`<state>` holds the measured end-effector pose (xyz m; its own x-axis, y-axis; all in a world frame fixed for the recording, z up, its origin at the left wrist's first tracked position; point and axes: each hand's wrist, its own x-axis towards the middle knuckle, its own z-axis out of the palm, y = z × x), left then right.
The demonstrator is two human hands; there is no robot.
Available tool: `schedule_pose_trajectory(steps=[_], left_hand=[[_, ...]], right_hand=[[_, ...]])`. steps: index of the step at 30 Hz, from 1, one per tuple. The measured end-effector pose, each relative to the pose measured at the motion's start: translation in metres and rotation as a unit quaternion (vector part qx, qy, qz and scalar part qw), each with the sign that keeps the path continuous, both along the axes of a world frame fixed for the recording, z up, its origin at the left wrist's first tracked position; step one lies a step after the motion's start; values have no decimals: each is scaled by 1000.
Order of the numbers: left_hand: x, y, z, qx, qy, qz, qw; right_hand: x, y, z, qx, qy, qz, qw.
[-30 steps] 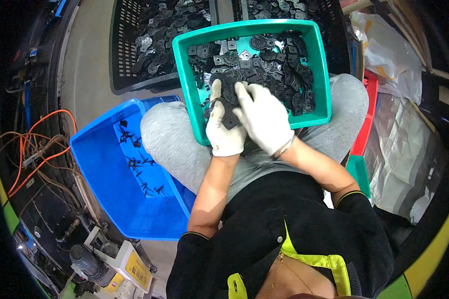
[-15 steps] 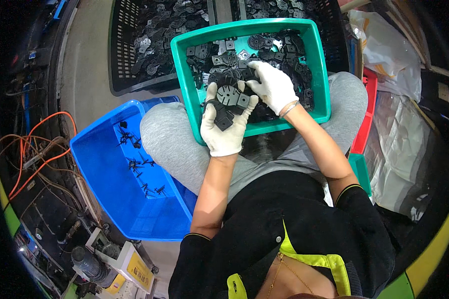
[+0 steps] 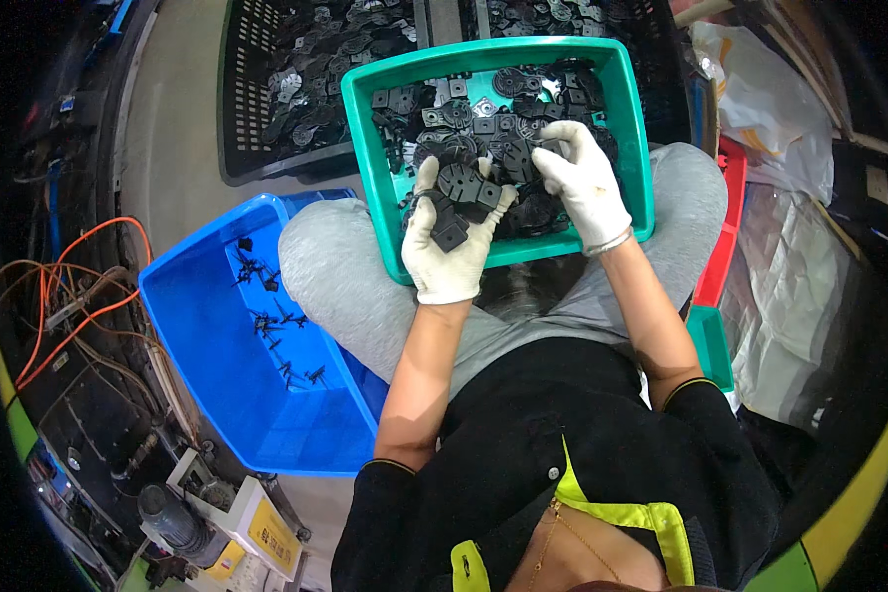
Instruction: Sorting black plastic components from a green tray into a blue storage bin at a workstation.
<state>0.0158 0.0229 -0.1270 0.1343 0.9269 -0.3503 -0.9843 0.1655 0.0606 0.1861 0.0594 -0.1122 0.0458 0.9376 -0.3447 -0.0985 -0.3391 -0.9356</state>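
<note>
A green tray (image 3: 397, 229) rests on my lap, holding many small black plastic parts (image 3: 483, 118). My left hand (image 3: 448, 245), in a white glove, lies palm up over the tray's near edge and cradles a pile of those black parts (image 3: 462, 195). My right hand (image 3: 584, 185), also gloved, reaches into the tray with its fingers down among the loose parts; whether it grips one is hidden.
A blue bin (image 3: 217, 365) with a few thin black pieces (image 3: 276, 326) sits by my left knee. Black mesh crates (image 3: 286, 89) full of parts stand beyond the tray. Orange cables (image 3: 79, 296) lie at left; plastic bags (image 3: 789, 118) and red and green trays (image 3: 715, 266) at right.
My hands separated: the right one moved from over the left palm out into the tray's parts. My left hand turned palm up with a pile of parts on it.
</note>
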Motion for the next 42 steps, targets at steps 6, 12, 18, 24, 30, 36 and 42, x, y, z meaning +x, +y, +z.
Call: schedule_pose_trajectory(steps=[6,12,18,24,30,36,42], left_hand=[[-5,-3,-3,28,26,-7,999],[-4,-4,-3,31,52,-11,998],[-7,-6,-10,55,71,-13,996],[-4,-3,-8,57,48,-28,997],[-1,-1,-2,73,52,-42,995],[0,-1,-3,74,40,-61,995],[1,0,-4,98,24,-93,991]], right_hand=[[-43,-25,28,55,-104,-45,992],[-62,-33,-7,149,-256,-60,953],[-69,-44,-2,253,-347,-1,903],[-66,-46,-14,215,-300,13,929],[-58,-42,-9,265,-291,64,917],[-53,-36,-15,339,-401,36,850],[-52,-34,-13,352,-424,18,834]])
